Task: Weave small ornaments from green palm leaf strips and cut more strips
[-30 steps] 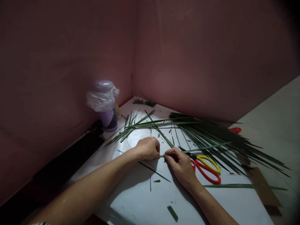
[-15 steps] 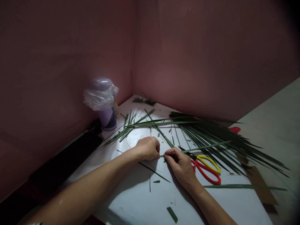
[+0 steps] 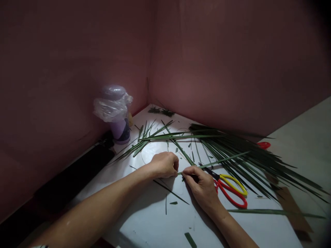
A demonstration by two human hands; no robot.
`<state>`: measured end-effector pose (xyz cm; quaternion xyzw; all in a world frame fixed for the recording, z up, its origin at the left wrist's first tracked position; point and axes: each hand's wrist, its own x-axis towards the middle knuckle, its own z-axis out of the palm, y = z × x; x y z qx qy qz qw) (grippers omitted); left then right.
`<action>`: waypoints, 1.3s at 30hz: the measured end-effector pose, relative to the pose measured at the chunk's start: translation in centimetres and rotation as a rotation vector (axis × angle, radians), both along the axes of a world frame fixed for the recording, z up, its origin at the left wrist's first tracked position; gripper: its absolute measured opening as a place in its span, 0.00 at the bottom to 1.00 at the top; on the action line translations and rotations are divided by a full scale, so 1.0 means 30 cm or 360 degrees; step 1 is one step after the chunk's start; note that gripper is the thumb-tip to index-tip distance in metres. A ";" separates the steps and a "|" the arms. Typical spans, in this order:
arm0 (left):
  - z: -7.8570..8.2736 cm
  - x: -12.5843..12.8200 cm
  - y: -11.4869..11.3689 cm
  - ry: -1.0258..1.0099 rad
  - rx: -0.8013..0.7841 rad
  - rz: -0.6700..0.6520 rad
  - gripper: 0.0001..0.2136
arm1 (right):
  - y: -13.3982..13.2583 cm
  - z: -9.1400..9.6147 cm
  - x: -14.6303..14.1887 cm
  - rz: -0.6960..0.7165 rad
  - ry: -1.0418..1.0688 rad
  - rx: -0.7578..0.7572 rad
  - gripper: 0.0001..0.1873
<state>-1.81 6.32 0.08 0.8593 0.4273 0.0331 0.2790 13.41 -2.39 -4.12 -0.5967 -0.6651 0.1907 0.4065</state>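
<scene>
My left hand (image 3: 166,164) is closed in a pinch on one end of a green leaf strip (image 3: 222,159). Close to its right, my right hand (image 3: 201,182) pinches the same strip, which runs on behind the fingers up toward the right. A short stretch of the strip shows between the two sets of fingertips. Scissors (image 3: 234,193) with red and yellow handles lie on the table just right of my right hand, their black blades partly behind it. Below the hands are a thin dark leaf sliver (image 3: 172,191) and small leaf scraps (image 3: 173,203).
A big bundle of long leaves (image 3: 248,151) spreads over the right side of the white table (image 3: 144,220). More cut strips (image 3: 147,139) lie behind my hands. A purple bottle wrapped in clear plastic (image 3: 120,131) stands at the back left, beside a long black object (image 3: 74,172). Pink walls meet behind.
Both hands keep their pinch on the leaf strip in nearly the same place. The strip's far end has dipped slightly, and the view has shifted a little.
</scene>
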 end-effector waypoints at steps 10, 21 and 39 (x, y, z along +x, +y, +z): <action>-0.016 -0.006 0.014 -0.0111 -0.0044 -0.0072 0.06 | -0.002 0.007 -0.005 0.0013 -0.0087 0.0073 0.07; -0.022 -0.005 0.018 -0.0119 -0.0065 -0.0069 0.05 | -0.002 -0.007 -0.021 0.0020 -0.0186 0.0239 0.09; -0.035 -0.007 0.022 -0.0129 -0.0110 -0.0089 0.06 | -0.012 -0.011 -0.023 0.0108 -0.0275 0.0299 0.09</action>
